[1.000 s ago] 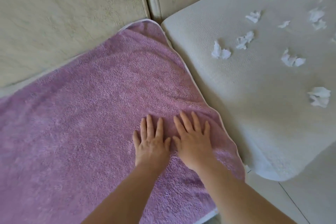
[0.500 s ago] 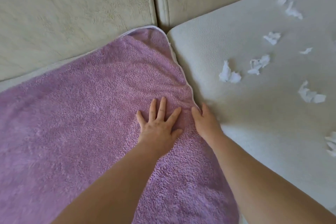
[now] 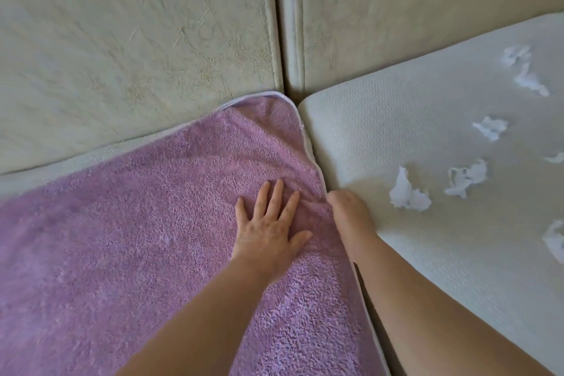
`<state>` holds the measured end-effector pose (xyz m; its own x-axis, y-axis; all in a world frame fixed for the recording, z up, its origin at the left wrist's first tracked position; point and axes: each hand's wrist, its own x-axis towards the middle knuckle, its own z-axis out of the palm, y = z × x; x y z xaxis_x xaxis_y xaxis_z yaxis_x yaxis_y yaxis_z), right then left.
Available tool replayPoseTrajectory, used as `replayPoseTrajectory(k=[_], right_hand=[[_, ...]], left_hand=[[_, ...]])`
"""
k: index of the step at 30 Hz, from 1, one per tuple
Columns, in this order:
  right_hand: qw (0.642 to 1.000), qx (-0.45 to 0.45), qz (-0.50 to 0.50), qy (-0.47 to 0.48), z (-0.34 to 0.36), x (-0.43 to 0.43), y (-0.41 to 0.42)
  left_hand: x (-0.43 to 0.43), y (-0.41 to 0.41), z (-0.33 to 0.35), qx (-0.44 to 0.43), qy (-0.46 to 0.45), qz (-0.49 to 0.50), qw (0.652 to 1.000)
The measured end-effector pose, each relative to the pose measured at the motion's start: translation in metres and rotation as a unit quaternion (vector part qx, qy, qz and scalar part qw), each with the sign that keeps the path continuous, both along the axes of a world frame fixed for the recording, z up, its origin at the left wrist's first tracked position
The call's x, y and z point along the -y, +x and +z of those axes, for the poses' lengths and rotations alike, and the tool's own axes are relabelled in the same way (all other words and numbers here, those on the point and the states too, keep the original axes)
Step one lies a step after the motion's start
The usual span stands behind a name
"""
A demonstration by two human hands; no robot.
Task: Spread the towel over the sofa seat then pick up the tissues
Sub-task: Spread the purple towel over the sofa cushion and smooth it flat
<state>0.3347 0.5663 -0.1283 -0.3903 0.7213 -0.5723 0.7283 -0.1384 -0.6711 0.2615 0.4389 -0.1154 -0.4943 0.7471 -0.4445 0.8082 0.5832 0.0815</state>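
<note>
purple towel [image 3: 137, 238] lies spread on the left seat cushion [image 3: 76, 162]. left hand [image 3: 268, 232] flat, fingers straight, pressing the towel. right hand [image 3: 351, 217] at towel's right edge, fingers hidden in the cushion gap, can't tell its grip. tissues [image 3: 407, 195] lie scattered on the right seat cushion [image 3: 381, 119].

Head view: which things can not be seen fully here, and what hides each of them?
- Right hand: its fingers are hidden in the gap beside the white seat cushion, so whether it grips the towel cannot be told.
- Towel: cut off by the left and bottom frame edges.
- Tissues: the right frame edge cuts one, so their number is unsure.
</note>
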Motion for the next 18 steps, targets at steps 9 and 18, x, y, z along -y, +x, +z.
replayPoseTrajectory(k=[9,18], right_hand=[[0.995,0.056,0.030,0.080,-0.007,-0.026,-0.067],[0.971,0.045,0.090,0.217,-0.010,-0.044,-0.120]], left_hand=[[-0.042,-0.083,-0.006,-0.015,0.020,-0.024,0.999],[-0.063,-0.139,-0.017,-0.039,0.105,0.000,0.994]])
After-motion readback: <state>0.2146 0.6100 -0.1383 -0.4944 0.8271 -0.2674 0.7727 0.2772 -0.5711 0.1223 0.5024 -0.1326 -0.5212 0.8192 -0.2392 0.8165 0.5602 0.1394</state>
